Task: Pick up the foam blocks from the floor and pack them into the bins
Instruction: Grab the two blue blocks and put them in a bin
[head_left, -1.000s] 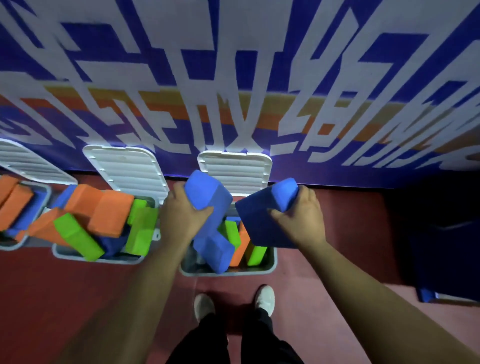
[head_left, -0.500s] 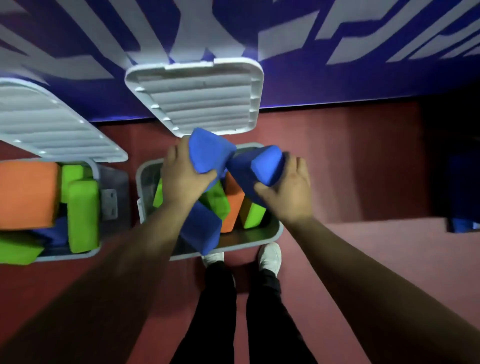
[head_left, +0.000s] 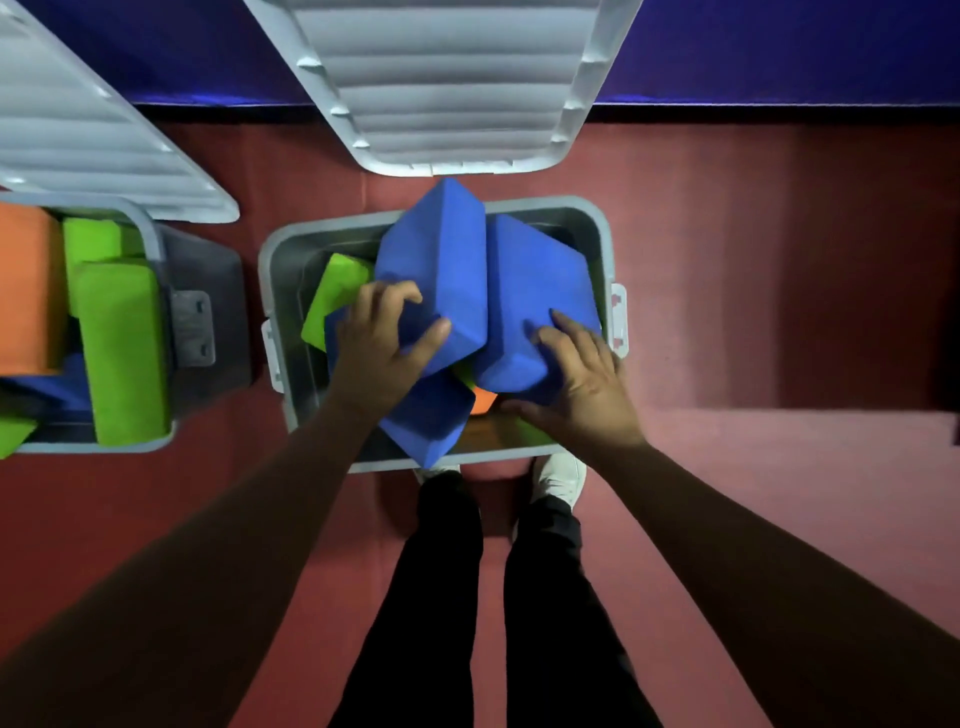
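Two blue foam blocks lie side by side on top of the grey bin (head_left: 605, 228) in front of my feet. My left hand (head_left: 382, 345) grips the near end of the left blue block (head_left: 441, 260), fingers curled over its edge. My right hand (head_left: 582, 379) rests on the near end of the right blue block (head_left: 540, 291) with fingers spread and straight, thumb at the block's lower edge. Under them sit a third blue block (head_left: 431, 415), a green block (head_left: 332, 296) and an orange block (head_left: 483, 401).
The bin's white lid (head_left: 447, 83) leans open against the blue wall behind it. A second grey bin (head_left: 150, 234) at left holds green (head_left: 122, 353) and orange (head_left: 26, 286) blocks, its lid (head_left: 88, 135) open too. Red carpet surrounds the bins; my shoes stand at the bin's near rim.
Both hands have lowered the two blue blocks from above the bin down onto its contents. The view has tilted downward and closer to the bin.
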